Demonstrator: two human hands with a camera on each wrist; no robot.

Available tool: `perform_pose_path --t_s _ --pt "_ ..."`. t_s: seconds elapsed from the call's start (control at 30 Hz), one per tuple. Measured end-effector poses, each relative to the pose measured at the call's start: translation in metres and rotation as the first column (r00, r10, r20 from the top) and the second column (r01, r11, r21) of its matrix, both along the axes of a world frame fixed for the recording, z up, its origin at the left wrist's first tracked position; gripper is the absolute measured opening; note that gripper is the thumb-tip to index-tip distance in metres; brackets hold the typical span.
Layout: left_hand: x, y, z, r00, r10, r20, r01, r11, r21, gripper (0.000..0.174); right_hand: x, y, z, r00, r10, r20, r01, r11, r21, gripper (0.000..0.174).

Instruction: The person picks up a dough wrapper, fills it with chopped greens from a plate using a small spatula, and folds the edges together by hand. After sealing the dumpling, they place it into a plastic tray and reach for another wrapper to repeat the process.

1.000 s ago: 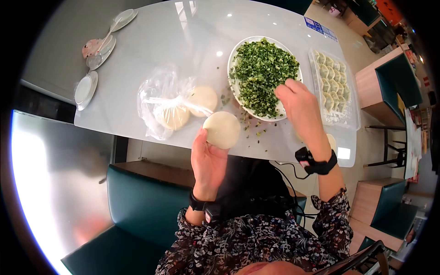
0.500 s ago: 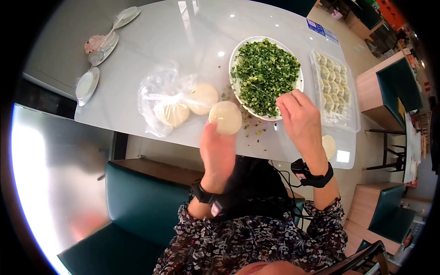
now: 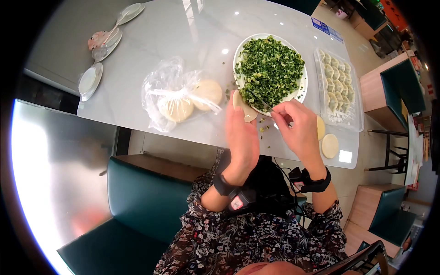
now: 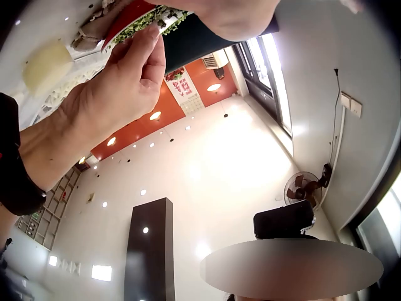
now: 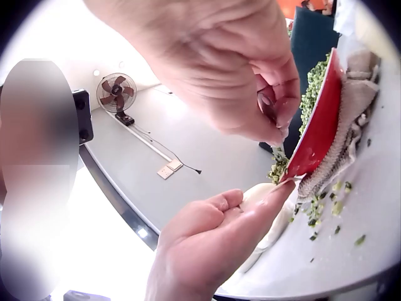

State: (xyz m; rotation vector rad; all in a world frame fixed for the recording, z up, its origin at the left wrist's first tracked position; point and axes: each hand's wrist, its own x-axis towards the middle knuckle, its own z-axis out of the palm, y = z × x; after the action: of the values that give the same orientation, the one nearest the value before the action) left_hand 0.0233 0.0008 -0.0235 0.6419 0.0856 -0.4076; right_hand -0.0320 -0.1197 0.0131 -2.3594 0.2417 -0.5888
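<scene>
Between thumb and fingers, my left hand (image 3: 243, 142) holds a round dough wrapper (image 3: 246, 112), tilted at the near rim of a bowl (image 3: 304, 87). The bowl is white inside and red outside, heaped with chopped green filling (image 3: 272, 68). My right hand (image 3: 298, 126) grips a slim metal utensil (image 3: 263, 101) over the bowl's near right side. Its far end is hidden in the filling. The right wrist view catches the metal between the curled fingers, with the left palm (image 5: 200, 251) just below. More filling (image 5: 279, 169) shows between the two hands there.
Pale dough rounds (image 3: 208, 94) lie by a knotted clear plastic bag (image 3: 158, 87) on the left. Two wrappers, one whole (image 3: 330, 145), lie near my right wrist. A clear tray (image 3: 355, 120) holds rows of dumplings (image 3: 337, 82). Green crumbs dot the table; small dishes (image 3: 89, 81) stand far left.
My left hand has moved right and up to the bowl's rim, tilting the wrapper as it came. My right hand has shifted slightly down, and its utensil now shows in the filling.
</scene>
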Motion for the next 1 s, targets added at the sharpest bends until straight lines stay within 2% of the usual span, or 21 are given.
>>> perform_pose_path --t_s 0.07,0.13,0.17,0.23,0.43,0.47,0.6,0.67,0.77,0.9,0.97,1.0 --pt "-0.001 -0.001 0.001 1.0 -0.002 -0.009 0.002 1.0 0.013 0.052 -0.005 0.008 -0.003 1.0 -0.001 -0.009 0.001 1.0 -0.022 0.01" --pt "0.0 -0.001 0.0 1.0 0.004 0.028 -0.003 1.0 -0.015 0.049 -0.01 0.016 -0.007 0.991 0.099 0.091 -0.053 0.91 -0.411 0.015" --pt "0.001 0.001 0.001 1.0 0.004 0.03 -0.003 1.0 -0.013 0.049 -0.012 0.018 -0.008 0.991 0.098 0.092 -0.052 0.911 -0.409 0.015" --pt "0.003 0.004 0.005 0.999 -0.032 -0.002 0.032 0.999 -0.023 0.046 -0.014 0.021 -0.008 0.986 0.154 0.065 -0.097 0.842 -0.53 0.02" --pt "0.005 0.002 0.001 0.999 0.031 -0.026 -0.032 0.996 -0.079 0.046 0.011 -0.004 0.006 0.987 0.029 0.161 0.04 0.912 -0.409 0.012" --pt "0.005 0.002 0.002 0.999 0.03 -0.023 -0.031 0.997 -0.077 0.046 0.017 -0.006 0.009 0.991 0.005 0.131 0.05 0.908 -0.417 0.009" --pt "0.006 0.005 0.003 0.997 0.04 -0.066 -0.048 0.992 -0.118 0.042 0.03 -0.014 -0.003 0.996 0.0 0.087 0.035 0.912 -0.409 0.008" --pt "0.008 0.006 0.001 0.997 0.044 -0.067 -0.053 0.99 -0.13 0.042 0.026 -0.012 -0.004 0.999 0.03 0.016 -0.025 0.969 -0.244 0.007" --pt "0.012 0.006 0.0 0.999 0.026 -0.048 -0.033 0.987 -0.154 0.041 0.017 -0.008 0.0 0.999 0.038 0.0 -0.038 0.984 -0.174 0.007" --pt "0.015 0.005 0.004 1.0 0.001 -0.03 -0.005 0.99 -0.14 0.042 0.006 0.003 -0.004 0.999 0.04 0.024 -0.035 0.984 -0.174 0.005" --pt "0.015 0.005 0.005 1.0 -0.003 -0.028 0.0 0.992 -0.123 0.042 0.0 0.011 -0.002 0.99 0.073 0.12 -0.028 0.94 -0.339 0.009" --pt "0.015 0.005 0.003 1.0 -0.003 -0.001 0.003 0.994 -0.111 0.043 -0.003 0.013 -0.004 0.99 0.074 0.119 -0.03 0.941 -0.338 0.009"
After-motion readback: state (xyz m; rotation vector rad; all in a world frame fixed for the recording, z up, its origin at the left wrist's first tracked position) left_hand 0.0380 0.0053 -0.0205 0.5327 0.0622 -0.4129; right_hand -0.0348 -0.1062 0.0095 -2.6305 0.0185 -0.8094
